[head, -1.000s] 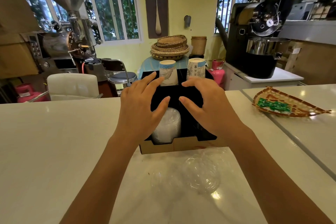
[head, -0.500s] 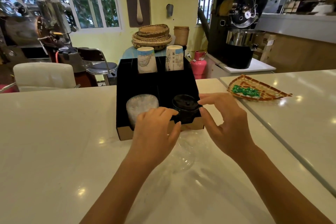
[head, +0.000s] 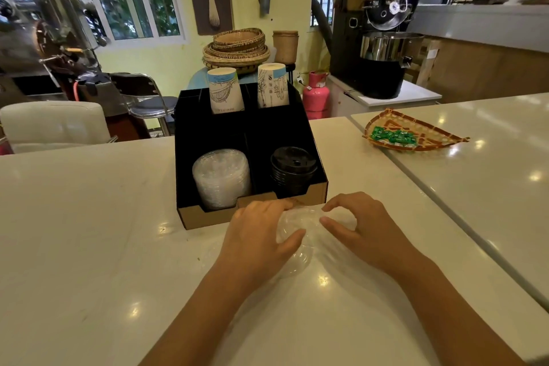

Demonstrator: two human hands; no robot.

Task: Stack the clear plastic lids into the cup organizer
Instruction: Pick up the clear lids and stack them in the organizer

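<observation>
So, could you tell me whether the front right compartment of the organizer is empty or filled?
Filled: a stack of black lids sits in the organizer's front right compartment, beside the clear lids on the left.

I see a black organizer (head: 208,134) with brown cardboard edge, clear lids (head: 221,180), black lids (head: 292,168), white countertop (head: 89,232)

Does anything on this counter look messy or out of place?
Only the loose clear lids lying on the counter under both hands, outside the organizer. The stacked clear lids, black lids and paper cups sit tidily.
</observation>
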